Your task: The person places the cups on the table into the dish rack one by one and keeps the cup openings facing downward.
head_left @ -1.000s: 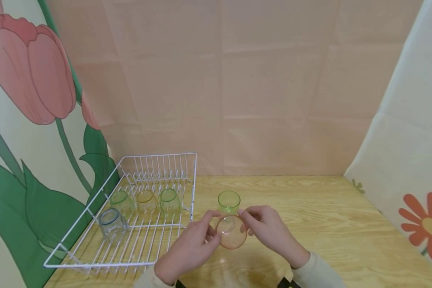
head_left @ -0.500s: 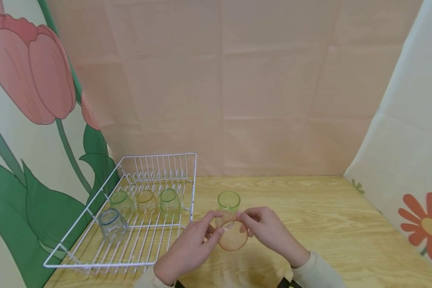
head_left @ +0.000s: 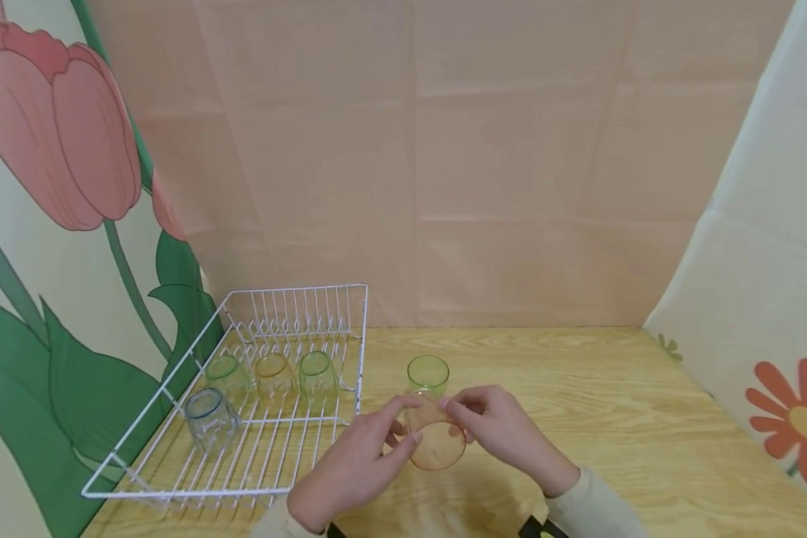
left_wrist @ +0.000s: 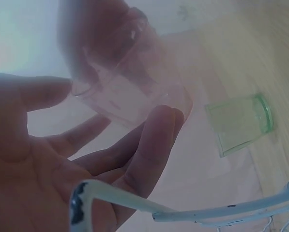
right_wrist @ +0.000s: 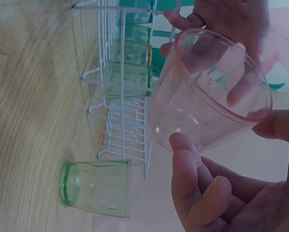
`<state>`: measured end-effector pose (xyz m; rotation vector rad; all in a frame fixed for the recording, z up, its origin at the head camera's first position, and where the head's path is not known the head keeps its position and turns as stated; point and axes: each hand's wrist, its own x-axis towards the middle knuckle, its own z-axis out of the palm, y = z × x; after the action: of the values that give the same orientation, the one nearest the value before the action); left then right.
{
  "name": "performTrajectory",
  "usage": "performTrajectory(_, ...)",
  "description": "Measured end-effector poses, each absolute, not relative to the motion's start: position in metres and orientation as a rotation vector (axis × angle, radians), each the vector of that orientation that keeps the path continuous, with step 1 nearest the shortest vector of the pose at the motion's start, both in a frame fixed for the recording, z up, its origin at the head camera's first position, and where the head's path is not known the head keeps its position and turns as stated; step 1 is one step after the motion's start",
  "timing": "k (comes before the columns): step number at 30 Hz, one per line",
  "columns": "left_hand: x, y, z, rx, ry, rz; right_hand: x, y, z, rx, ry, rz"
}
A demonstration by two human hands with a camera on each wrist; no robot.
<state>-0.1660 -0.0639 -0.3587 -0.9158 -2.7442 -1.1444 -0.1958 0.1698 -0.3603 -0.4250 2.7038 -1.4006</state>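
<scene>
Both hands hold a transparent pink drinking glass [head_left: 438, 448] over the table, in front of my body. My left hand [head_left: 359, 452] grips its left side, thumb at the rim and fingers along the wall. On the other side my right hand [head_left: 504, 433] pinches it between thumb and fingers. The glass is tilted, its mouth facing back toward me; in the right wrist view its pink rim [right_wrist: 202, 89] shows fully, with the right thumb against it. Just beyond the hands a green glass [head_left: 428, 371] stands upright on the table, its lower part hidden by the pink one.
A white wire dish rack [head_left: 195, 495] stands at the left, close beside my left hand. In it are a blue glass [head_left: 213, 426], an amber glass [head_left: 276, 381] and two green ones. The wooden table [head_left: 612, 418] extends right to a flower-printed cloth; a plain cloth hangs behind.
The pink glass has tipped so that its mouth swings down and toward me, a little to the right. Both hands stay almost in place, their fingers shifting slightly on it.
</scene>
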Motion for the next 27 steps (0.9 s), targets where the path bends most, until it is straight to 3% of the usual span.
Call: performTrajectory(27, -0.1686, -0.0592, -0.3591, -0.833, -2.754, -1.288, -0.1932, 0.1661, -0.3595, -0.352, 2.724, -1.413)
